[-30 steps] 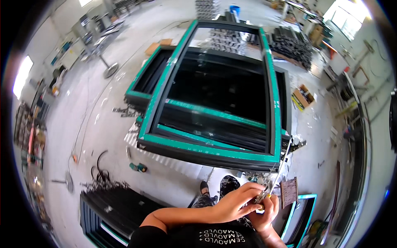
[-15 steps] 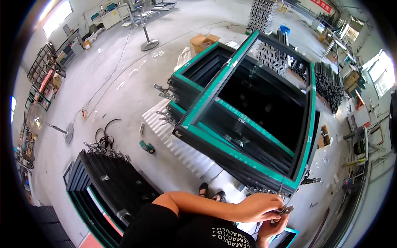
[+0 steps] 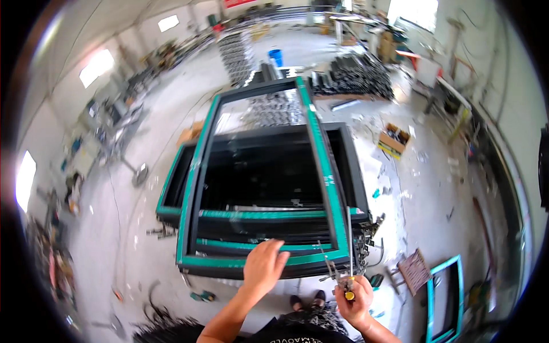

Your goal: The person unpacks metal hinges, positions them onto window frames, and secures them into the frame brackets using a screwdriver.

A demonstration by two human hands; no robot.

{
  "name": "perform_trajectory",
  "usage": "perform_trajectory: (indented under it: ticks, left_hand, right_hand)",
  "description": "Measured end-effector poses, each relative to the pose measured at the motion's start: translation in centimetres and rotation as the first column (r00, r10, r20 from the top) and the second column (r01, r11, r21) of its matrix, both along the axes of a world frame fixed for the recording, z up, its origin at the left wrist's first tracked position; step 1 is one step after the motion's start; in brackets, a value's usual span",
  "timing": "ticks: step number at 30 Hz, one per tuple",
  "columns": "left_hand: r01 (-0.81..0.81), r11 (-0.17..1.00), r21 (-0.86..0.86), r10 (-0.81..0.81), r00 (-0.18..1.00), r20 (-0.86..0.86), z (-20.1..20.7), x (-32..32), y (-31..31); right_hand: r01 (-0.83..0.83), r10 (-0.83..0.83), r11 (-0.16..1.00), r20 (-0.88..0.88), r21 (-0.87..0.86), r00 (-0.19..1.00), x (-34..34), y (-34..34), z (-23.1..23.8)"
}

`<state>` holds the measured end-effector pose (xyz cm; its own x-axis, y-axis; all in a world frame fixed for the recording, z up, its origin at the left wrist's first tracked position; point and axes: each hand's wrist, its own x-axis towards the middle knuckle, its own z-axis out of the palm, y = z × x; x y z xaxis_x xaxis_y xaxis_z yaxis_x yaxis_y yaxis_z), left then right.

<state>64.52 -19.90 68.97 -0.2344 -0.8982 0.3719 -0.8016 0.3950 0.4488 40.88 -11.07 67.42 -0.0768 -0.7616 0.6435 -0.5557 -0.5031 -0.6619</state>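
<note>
A black window frame (image 3: pixel 263 261) with green edge strips lies on top of a stack of similar frames in front of me. Over its near rail is my left hand (image 3: pixel 263 267), empty, thumb apart from the fingers; I cannot tell whether it touches the rail. At the frame's near right corner my right hand (image 3: pixel 355 300) is closed round what looks like a screwdriver (image 3: pixel 349 295), with a yellow handle and a long thin shaft pointing away from me. Thin metal hinge-like pieces (image 3: pixel 331 267) show beside the shaft, partly hidden by the fingers; they seem to be in the same hand.
A brown stool (image 3: pixel 414 271) and another green-edged frame (image 3: pixel 430 306) stand at the right. A green power tool (image 3: pixel 203 296) lies on the floor at left. Farther off are a cardboard box (image 3: pixel 394 140), a blue bucket (image 3: pixel 275 57) and piled dark profiles (image 3: pixel 351 77).
My view has swung right, facing the stack more squarely. My hands, together over the metal pieces before, are now apart: the left over the near rail, the right by the corner.
</note>
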Motion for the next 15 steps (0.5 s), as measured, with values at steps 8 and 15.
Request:
perform_trajectory:
  ticks: [8,15]
  left_hand:
    - [-0.106,0.985,-0.138,0.136,0.965,0.226,-4.2,-2.2,-0.1]
    - [-0.105,0.973,-0.204,0.157,0.953,0.259,-5.0,-1.5,-0.3]
  right_hand:
    - [0.08,-0.08,0.997,0.229,0.011,0.97,-4.8,0.6,-2.9]
    - [0.022,-0.021,1.0,0.225,-0.003,0.974,-7.9,0.9,-3.7]
